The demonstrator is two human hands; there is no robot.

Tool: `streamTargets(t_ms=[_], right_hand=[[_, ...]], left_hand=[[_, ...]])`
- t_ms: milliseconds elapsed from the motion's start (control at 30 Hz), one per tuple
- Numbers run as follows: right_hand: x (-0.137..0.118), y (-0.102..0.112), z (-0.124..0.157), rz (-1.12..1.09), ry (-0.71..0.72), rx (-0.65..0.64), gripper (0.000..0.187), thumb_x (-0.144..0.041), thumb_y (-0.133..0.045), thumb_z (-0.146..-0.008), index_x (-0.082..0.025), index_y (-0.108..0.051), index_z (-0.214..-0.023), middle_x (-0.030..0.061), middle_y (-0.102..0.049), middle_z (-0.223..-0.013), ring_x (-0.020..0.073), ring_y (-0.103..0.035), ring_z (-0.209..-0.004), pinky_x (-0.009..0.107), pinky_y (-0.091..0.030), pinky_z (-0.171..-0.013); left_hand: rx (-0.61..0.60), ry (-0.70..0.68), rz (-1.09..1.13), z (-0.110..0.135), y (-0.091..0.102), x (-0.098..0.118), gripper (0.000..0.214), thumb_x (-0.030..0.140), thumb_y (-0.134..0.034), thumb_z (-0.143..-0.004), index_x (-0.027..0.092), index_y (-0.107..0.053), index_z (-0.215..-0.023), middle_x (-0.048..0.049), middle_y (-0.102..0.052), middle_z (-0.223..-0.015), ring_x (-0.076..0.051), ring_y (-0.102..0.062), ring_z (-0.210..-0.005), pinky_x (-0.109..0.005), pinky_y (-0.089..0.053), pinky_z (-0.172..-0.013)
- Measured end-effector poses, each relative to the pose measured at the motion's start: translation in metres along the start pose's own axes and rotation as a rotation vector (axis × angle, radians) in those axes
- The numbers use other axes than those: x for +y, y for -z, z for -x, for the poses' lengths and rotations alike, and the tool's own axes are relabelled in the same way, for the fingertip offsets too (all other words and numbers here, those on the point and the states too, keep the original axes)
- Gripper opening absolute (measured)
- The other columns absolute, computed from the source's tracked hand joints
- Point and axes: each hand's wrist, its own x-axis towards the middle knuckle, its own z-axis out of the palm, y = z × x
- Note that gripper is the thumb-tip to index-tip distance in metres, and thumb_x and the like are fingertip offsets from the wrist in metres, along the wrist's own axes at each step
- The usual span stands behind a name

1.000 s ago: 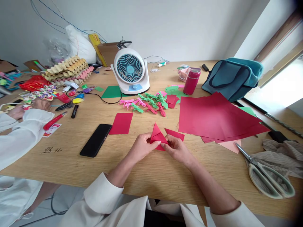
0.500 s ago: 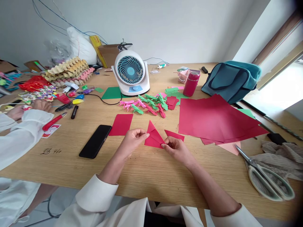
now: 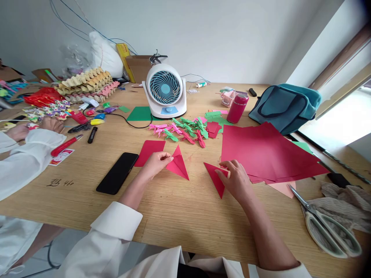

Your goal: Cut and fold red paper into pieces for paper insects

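Observation:
My left hand (image 3: 156, 164) pinches a folded red paper piece (image 3: 179, 166) by its left edge between thumb and fingers, just above the table. A crease or folded flap shows on the paper. My right hand (image 3: 236, 178) is at a second folded red paper triangle (image 3: 218, 178) lying on the table. Its thumb reaches over the triangle, while the index finger is by the far edge, with a gap between them. Beside my left hand lies a flat red paper rectangle (image 3: 149, 148), partly covered by the hand. A black phone (image 3: 117, 173) is further left.
Pink, green and red folded paper figures (image 3: 185, 129) lie ahead, before a white fan (image 3: 168, 92). Large red sheets (image 3: 261, 150), a red bottle (image 3: 238, 108), a blue bag (image 3: 285, 106) and scissors (image 3: 321, 227) are rightward. Another person's hands (image 3: 50, 125) work at left.
My right hand has let go of the red paper piece and moved right to the second triangle. My left hand has carried the first piece slightly left. The view has shifted a little.

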Motion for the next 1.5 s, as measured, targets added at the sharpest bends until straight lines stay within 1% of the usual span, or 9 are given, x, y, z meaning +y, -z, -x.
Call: streamTargets(t_ms=[167,300,567,700,867,1100,1267,1367,1500], right_hand=[[0.005,-0.002,0.004,0.204,-0.028,-0.126,0.033,-0.042,-0.062,-0.086,-0.020,-0.065,-0.111,0.0106,-0.061,-0.104,0.0290,-0.058,-0.097,0.041,-0.048,-0.084],[0.006,-0.003,0.005,0.224,-0.025,-0.132,0.039,-0.044,-0.066,-0.081,-0.020,-0.065,-0.112,0.0116,-0.059,-0.103,0.0296,-0.058,-0.099,0.042,-0.047,-0.088],[-0.003,-0.007,0.002,-0.108,-0.149,-0.199,0.027,-0.030,-0.059,-0.078,-0.020,-0.066,-0.103,0.0057,-0.063,-0.091,0.0197,-0.060,-0.076,0.033,-0.048,-0.071],[-0.013,-0.004,0.001,-0.308,-0.194,-0.198,0.023,-0.034,-0.059,-0.079,-0.020,-0.066,-0.096,0.0010,-0.062,-0.073,0.0172,-0.055,-0.065,0.029,-0.044,-0.061],[-0.024,0.001,0.003,-0.501,-0.120,-0.149,0.018,-0.035,-0.061,-0.084,-0.021,-0.067,-0.094,0.0014,-0.064,-0.078,0.0147,-0.050,-0.063,0.027,-0.042,-0.059],[-0.040,0.008,0.010,-0.467,0.143,0.005,0.006,-0.027,-0.059,-0.091,-0.023,-0.063,-0.088,0.0013,-0.060,-0.081,0.0154,-0.054,-0.072,0.029,-0.045,-0.067],[-0.040,0.004,0.015,-0.356,0.302,0.023,0.006,-0.021,-0.058,-0.093,-0.024,-0.062,-0.094,0.0038,-0.062,-0.087,0.0177,-0.058,-0.079,0.032,-0.047,-0.072],[-0.037,0.001,0.016,-0.300,0.346,0.029,0.007,-0.021,-0.057,-0.093,-0.024,-0.062,-0.095,0.0045,-0.062,-0.087,0.0189,-0.058,-0.080,0.034,-0.047,-0.073],[-0.037,-0.001,0.015,-0.265,0.340,0.021,0.007,-0.024,-0.058,-0.093,-0.025,-0.064,-0.096,0.0058,-0.062,-0.089,0.0211,-0.059,-0.085,0.037,-0.049,-0.077]], left_hand=[[0.198,-0.095,-0.282,-0.010,-0.005,-0.016,0.014,0.028,-0.063,-0.079,0.016,-0.067,-0.086,-0.0020,-0.064,-0.077,-0.016,-0.058,-0.066,-0.027,-0.043,-0.064],[0.331,-0.349,-0.458,-0.004,-0.014,-0.019,0.015,0.019,-0.058,-0.085,0.018,-0.064,-0.098,-0.0064,-0.064,-0.094,-0.020,-0.061,-0.086,-0.033,-0.048,-0.081],[0.124,-0.580,-0.470,0.015,-0.051,0.000,0.014,0.015,-0.054,-0.089,0.021,-0.063,-0.098,-0.0050,-0.064,-0.096,-0.021,-0.059,-0.097,-0.037,-0.048,-0.090],[0.015,-0.588,-0.360,0.018,-0.070,0.014,0.027,0.014,-0.058,-0.086,0.022,-0.060,-0.112,-0.0064,-0.062,-0.108,-0.021,-0.057,-0.107,-0.038,-0.047,-0.097],[-0.057,-0.598,-0.152,0.016,-0.083,0.026,0.034,0.018,-0.064,-0.084,0.022,-0.059,-0.117,-0.0086,-0.061,-0.115,-0.023,-0.057,-0.111,-0.037,-0.046,-0.098],[-0.120,-0.467,0.030,0.020,-0.083,0.026,0.023,0.017,-0.065,-0.082,0.020,-0.059,-0.103,-0.0064,-0.066,-0.106,-0.019,-0.063,-0.099,-0.026,-0.049,-0.075],[-0.154,-0.563,0.085,0.025,-0.079,0.030,0.034,0.015,-0.064,-0.083,0.022,-0.056,-0.116,-0.0061,-0.065,-0.113,-0.018,-0.061,-0.106,-0.028,-0.047,-0.090],[-0.199,-0.645,0.034,0.025,-0.078,0.029,0.022,0.013,-0.059,-0.086,0.021,-0.062,-0.106,-0.0060,-0.064,-0.106,-0.018,-0.060,-0.104,-0.030,-0.046,-0.095],[-0.198,-0.630,0.025,0.025,-0.079,0.027,0.009,0.013,-0.059,-0.085,0.019,-0.065,-0.090,-0.0058,-0.064,-0.095,-0.018,-0.062,-0.094,-0.029,-0.048,-0.086]])
